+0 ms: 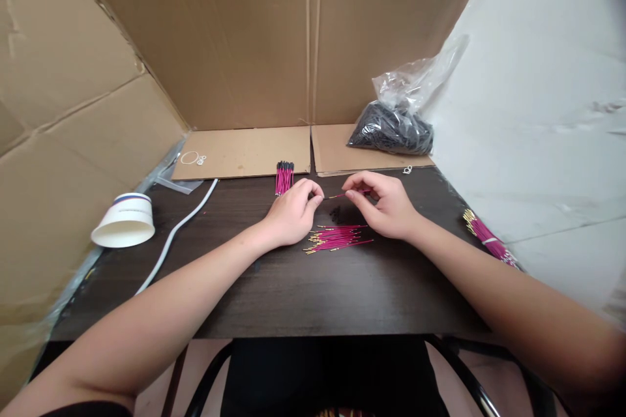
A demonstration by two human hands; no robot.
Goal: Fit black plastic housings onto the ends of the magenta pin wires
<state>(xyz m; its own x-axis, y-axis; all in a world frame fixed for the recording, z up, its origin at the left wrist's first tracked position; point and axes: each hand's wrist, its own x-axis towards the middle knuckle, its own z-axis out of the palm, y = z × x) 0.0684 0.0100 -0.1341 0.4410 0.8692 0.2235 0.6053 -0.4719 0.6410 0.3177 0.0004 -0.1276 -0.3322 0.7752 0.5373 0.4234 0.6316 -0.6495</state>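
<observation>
Above the dark table, my right hand is closed in a pinch on a thin magenta wire with a gold-coloured tip pointing left. Facing it, my left hand has thumb and forefinger pressed together near that tip; what they hold is too small to make out. Several small black pieces lie on the table between the hands. Just nearer to me is a loose row of magenta wires, gold ends to the left. Behind my left hand lies a bunch of magenta wires with black ends.
A clear bag of small black parts rests on cardboard at the back right. At left are a tipped paper cup and a white cable. A tied magenta wire bundle lies by the right wall.
</observation>
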